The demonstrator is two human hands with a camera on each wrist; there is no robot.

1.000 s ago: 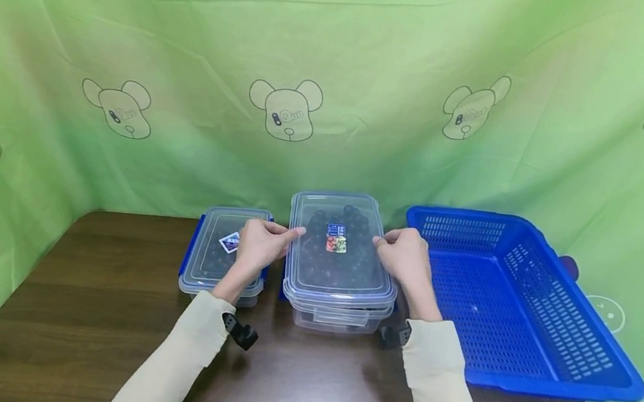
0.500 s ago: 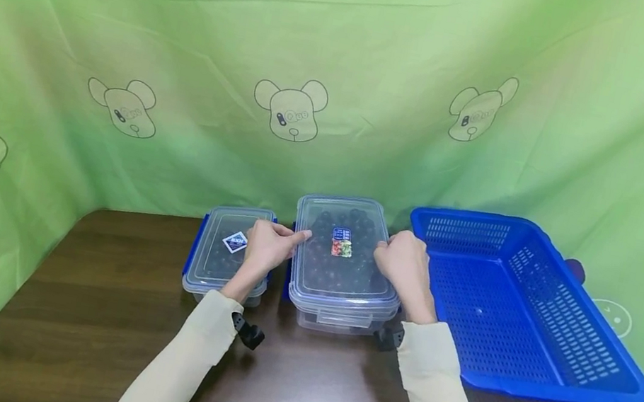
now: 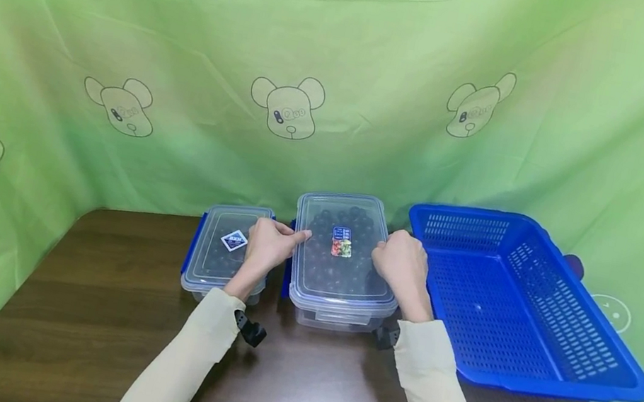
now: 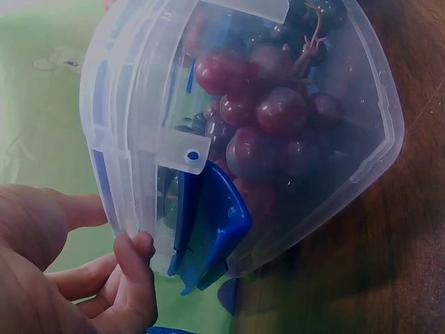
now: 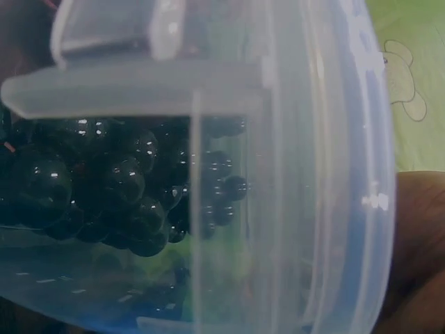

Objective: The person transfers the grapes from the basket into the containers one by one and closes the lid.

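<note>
In the head view a clear plastic food box [image 3: 333, 319] stands mid-table, with dark grapes showing through its clear lid [image 3: 316, 273]. My left hand [image 3: 270, 246] pinches the lid's left edge, thumb on top. My right hand [image 3: 402, 265] holds the right edge with curled fingers, thumb side on the lid. Red grapes [image 4: 281, 111] fill one part of the box in the left wrist view, where a blue latch [image 4: 212, 223] hangs swung out near my left fingers [image 4: 135, 278]. Dark grapes [image 5: 125, 181] appear through the wall in the right wrist view; my right fingers are mostly hidden there.
A smaller lidded box [image 3: 214, 261] with blue latches and a diamond sticker stands left, partly behind my left hand. A large blue perforated basket [image 3: 548, 385] lies right on the brown wooden table [image 3: 103, 306]. A green printed cloth [image 3: 212, 16] hangs behind and at both sides.
The lid has come down closer onto the box, and the gap at its front has narrowed. My right fingers are curled more than before. The left hand keeps to the left edge.
</note>
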